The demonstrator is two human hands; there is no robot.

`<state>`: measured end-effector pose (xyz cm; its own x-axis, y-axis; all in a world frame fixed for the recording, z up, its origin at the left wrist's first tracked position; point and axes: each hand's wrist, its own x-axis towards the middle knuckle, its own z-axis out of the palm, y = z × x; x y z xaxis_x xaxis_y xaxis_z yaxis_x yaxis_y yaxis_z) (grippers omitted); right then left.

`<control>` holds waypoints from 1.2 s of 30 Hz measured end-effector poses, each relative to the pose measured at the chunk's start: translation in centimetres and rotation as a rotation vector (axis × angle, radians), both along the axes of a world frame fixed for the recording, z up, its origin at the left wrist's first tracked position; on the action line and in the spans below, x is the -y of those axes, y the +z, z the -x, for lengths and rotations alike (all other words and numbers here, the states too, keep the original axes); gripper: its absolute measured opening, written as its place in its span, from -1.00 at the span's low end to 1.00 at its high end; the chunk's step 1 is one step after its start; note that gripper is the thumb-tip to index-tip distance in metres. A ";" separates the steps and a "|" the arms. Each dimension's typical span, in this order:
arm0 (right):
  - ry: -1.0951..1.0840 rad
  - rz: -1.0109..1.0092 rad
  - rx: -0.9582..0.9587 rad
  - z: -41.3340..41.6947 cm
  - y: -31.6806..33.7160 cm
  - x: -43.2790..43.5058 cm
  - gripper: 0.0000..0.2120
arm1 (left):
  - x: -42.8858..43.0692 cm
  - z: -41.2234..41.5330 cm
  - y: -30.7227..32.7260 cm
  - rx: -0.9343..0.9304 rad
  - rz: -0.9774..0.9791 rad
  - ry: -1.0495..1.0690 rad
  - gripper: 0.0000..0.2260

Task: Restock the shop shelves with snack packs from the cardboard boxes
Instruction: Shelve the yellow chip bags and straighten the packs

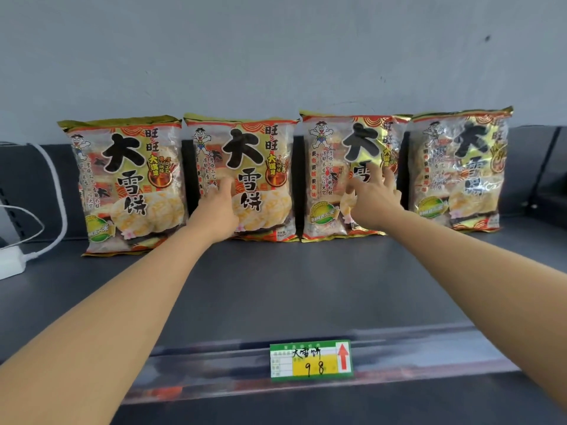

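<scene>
Several rice-cracker snack packs stand upright in a row at the back of a dark shelf (291,289), leaning on the grey wall. My left hand (218,210) rests flat against the front of the second pack (264,167). My right hand (372,197) has its fingers spread and presses on the third pack (328,179). The first pack (122,185) stands to the left and the fourth pack (460,173) to the right, neither touched. No cardboard box is in view.
A green and yellow price tag (311,360) sits on the shelf's front rail. A white charger and cables (18,256) lie at the shelf's left end. Bare shelf surface stretches in front of the packs.
</scene>
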<state>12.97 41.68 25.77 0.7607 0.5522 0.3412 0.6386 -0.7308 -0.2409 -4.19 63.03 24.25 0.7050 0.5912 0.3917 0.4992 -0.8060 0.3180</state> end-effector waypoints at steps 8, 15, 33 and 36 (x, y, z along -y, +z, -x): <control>0.065 -0.066 -0.023 -1.7 -0.5 -0.4 -0.47 | 3.2 -2.4 1.9 0.011 -0.331 0.060 -0.30; 0.119 -0.040 -0.020 -2.9 0.0 -0.1 -0.42 | 3.7 -4.3 3.1 -0.083 -0.276 0.075 -0.27; 0.185 -0.075 0.133 -2.9 0.1 4.3 -0.48 | 7.5 -4.8 2.5 -0.024 -0.296 0.047 -0.42; 0.157 -0.046 0.121 -3.4 0.2 5.9 -0.53 | 9.2 -5.7 2.1 -0.029 -0.294 -0.009 -0.46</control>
<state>16.32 35.83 26.00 0.6182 0.6426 0.4526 0.7703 -0.6099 -0.1861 1.46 53.79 26.39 0.7231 0.4492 0.5247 0.4971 -0.8659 0.0563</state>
